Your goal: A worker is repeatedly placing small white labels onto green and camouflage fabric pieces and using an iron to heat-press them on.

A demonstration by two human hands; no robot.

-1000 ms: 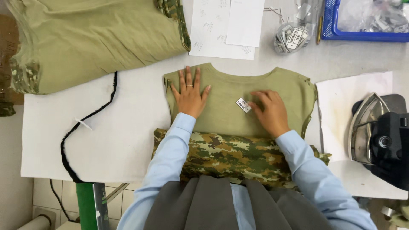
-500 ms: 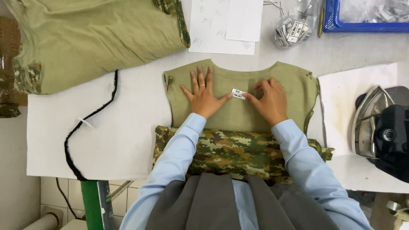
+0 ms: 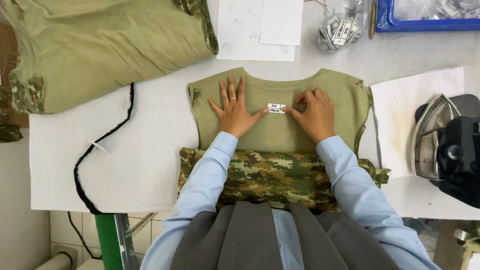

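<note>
Beyond both hands, at the far right, a blue plastic crate [image 3: 430, 17] holds clear plastic bags, and left of it a clear bag [image 3: 341, 31] bulges with small white printed tags. Far left of the left hand lies a heap of olive-green cloth garments [image 3: 100, 47] with camouflage trim. Under the hands, on the white padded board [image 3: 135, 150], a flat olive-green sleeveless cloth panel [image 3: 345, 95] spreads smoothly, its near edge meeting a camouflage fabric piece [image 3: 270, 175]. The left hand [image 3: 235, 112] lies flat, fingers spread, thumb touching the small white rectangular label [image 3: 276, 108]. The right hand [image 3: 312, 112], fingers bent, pinches the label's other end. A metal-soled iron [image 3: 445, 145] sits right of the right hand.
</note>
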